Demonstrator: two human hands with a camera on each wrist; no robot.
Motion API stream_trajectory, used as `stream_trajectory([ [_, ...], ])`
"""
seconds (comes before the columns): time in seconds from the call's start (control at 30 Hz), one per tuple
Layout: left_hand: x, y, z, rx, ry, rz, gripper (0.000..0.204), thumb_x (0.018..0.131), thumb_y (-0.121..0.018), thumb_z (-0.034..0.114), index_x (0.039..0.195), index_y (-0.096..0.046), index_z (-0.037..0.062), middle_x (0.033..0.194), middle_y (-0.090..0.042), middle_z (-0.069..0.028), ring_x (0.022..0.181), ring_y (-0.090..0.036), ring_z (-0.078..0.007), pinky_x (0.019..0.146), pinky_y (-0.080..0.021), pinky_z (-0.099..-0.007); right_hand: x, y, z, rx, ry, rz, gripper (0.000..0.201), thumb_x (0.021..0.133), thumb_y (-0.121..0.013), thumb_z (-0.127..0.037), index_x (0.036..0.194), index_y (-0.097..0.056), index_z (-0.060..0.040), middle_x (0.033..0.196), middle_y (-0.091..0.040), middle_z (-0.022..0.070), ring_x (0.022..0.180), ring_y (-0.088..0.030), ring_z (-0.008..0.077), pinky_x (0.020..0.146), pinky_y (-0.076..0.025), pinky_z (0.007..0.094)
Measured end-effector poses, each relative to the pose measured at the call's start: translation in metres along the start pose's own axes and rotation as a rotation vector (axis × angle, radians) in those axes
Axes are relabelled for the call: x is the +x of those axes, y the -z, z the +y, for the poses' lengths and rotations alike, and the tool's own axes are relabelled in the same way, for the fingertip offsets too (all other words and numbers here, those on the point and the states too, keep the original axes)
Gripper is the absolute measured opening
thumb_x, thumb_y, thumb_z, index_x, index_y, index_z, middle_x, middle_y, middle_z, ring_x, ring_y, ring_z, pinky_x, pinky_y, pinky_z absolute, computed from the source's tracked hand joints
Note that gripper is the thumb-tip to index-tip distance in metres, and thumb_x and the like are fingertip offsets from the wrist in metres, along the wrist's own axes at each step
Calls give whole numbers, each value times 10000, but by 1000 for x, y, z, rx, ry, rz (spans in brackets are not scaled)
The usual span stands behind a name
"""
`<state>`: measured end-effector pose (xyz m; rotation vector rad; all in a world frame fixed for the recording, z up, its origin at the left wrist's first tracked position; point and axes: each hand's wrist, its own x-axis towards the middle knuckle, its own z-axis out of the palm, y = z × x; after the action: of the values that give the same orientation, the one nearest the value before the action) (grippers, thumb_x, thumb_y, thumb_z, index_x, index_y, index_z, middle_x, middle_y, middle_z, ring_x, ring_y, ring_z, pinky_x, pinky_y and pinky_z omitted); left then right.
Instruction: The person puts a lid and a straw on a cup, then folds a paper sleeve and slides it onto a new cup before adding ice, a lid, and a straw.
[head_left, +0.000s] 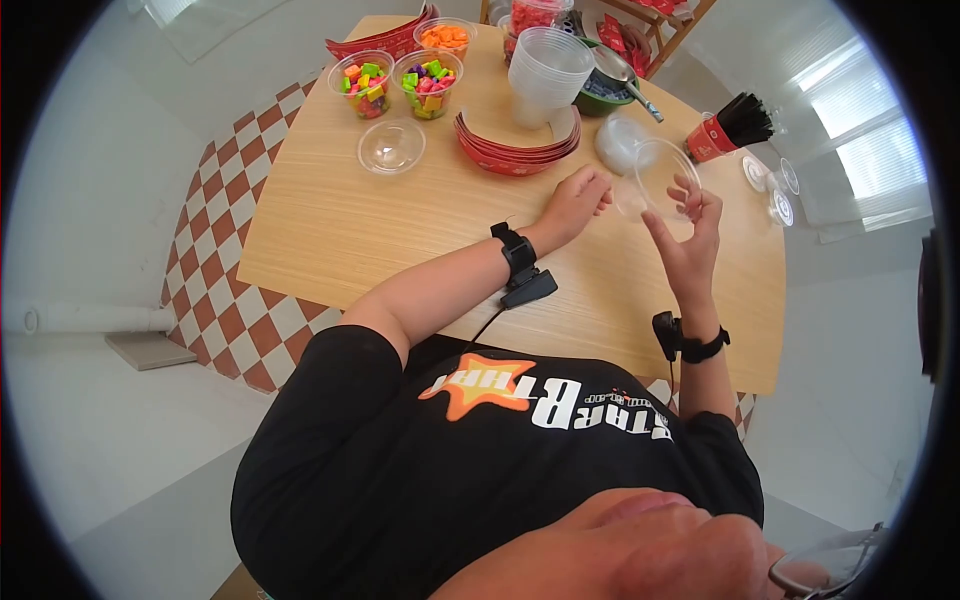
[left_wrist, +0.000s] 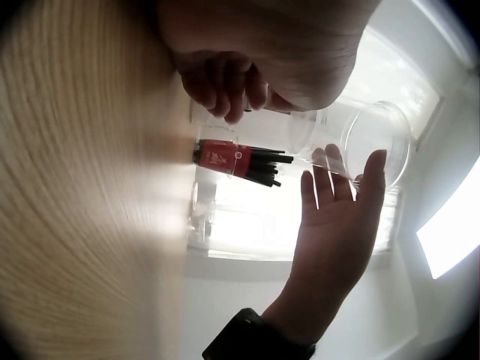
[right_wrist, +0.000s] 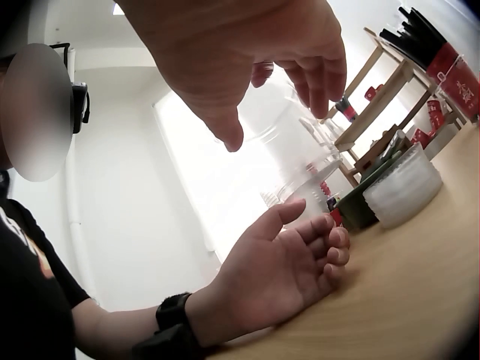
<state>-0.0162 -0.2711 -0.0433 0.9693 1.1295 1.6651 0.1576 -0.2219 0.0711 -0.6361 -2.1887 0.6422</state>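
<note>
My right hand holds up a clear plastic cup near the table's right side, thumb on one side and fingers on the other. The cup is tilted, its wide rim toward the right hand in the left wrist view. Low over the tabletop, my left hand stays close to the cup's narrow end. Its fingers are loosely bent, with the thumb raised in the right wrist view, and nothing is gripped. Just beyond the hands sit a stack of clear domed lids and a stack of curved red paper sleeves.
Stacked clear cups stand behind the sleeves. Cups of colourful cubes and orange pieces are far left, a clear lid before them. A green bowl with a utensil and a red holder of black straws stand toward the right.
</note>
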Motion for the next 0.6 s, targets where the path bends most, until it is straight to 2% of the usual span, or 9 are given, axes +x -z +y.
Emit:
stream_trajectory([
  [0.07, -1, -3, 4, -83, -20, 8, 341, 1034, -440, 323, 1113, -595, 30, 1021, -661, -49, 918, -592, -103, 800, -460, -245, -26, 2, 5, -5, -12, -22, 513, 771, -832, -158, 1067, -426, -55, 1293, -568, 207, 1109, -611, 294, 935, -468, 385],
  [0.13, -2, -7, 7, -46, -197, -36, 422, 1040, -447, 368, 1189, -561, -10, 992, -646, -62, 963, -589, -134, 904, -466, -283, -49, 2, 9, -4, -21, -75, 531, 767, -828, -149, 1108, -430, -60, 1320, -558, 218, 1148, -603, 306, 956, -473, 398],
  [0.17, -4, -8, 9, -39, -183, -55, 422, 1040, -447, 368, 1189, -561, -10, 992, -646, -62, 963, -589, -134, 904, -466, -283, -56, 2, 10, -1, -39, -58, 531, 767, -828, -149, 1108, -430, -60, 1320, -558, 218, 1148, -603, 306, 956, -473, 398],
  [0.23, -7, -10, 12, -112, -110, -162, 447, 1029, -475, 348, 1239, -559, -38, 1063, -662, -89, 1042, -609, -171, 984, -447, -303, -72, 1, 13, -25, -49, -125, 693, 767, -832, -153, 1303, -409, -38, 1373, -530, 226, 1164, -601, 320, 984, -468, 404],
  [0.27, -10, -9, 16, -103, -89, -185, 447, 1029, -475, 348, 1239, -559, -38, 1063, -662, -89, 1042, -609, -171, 984, -447, -303, -78, 1, 11, -22, -74, -105, 693, 767, -832, -153, 1303, -409, -38, 1373, -530, 226, 1164, -601, 320, 984, -468, 404],
  [0.33, -12, -5, 23, 51, -20, -340, 455, 1017, -500, 323, 1257, -565, -58, 1149, -660, -119, 1114, -606, -187, 1017, -435, -317, -88, 6, 5, 81, -174, -177, 918, 767, -832, -167, 1487, -275, -46, 1412, -507, 221, 1190, -588, 332, 1015, -460, 404],
  [0.37, -12, -3, 21, 84, -1, -351, 481, 1010, -485, 339, 1266, -559, -61, 1183, -651, -143, 1139, -601, -204, 1039, -421, -332, -97, 13, 7, 77, -218, -138, 918, 767, -832, -167, 1487, -275, -46, 1412, -507, 221, 1190, -588, 332, 1015, -460, 404],
  [0.43, -13, -1, 17, 94, 27, -369, 505, 1003, -467, 351, 1276, -552, -65, 1213, -649, -173, 1150, -606, -227, 1049, -419, -348, -122, 38, 17, -7, -124, -121, 1001, 781, -819, -165, 1548, -183, -69, 1417, -508, 207, 1206, -579, 336, 1028, -458, 407],
  [0.6, -11, 2, 7, 47, 66, -377, 598, 981, -428, 433, 1315, -526, -54, 1296, -603, -191, 1255, -544, -285, 1115, -360, -405, -238, 122, 28, -315, -384, 195, 651, 848, -749, -121, 1418, -443, -51, 1210, -648, 139, 1006, -657, 252, 889, -520, 351],
])
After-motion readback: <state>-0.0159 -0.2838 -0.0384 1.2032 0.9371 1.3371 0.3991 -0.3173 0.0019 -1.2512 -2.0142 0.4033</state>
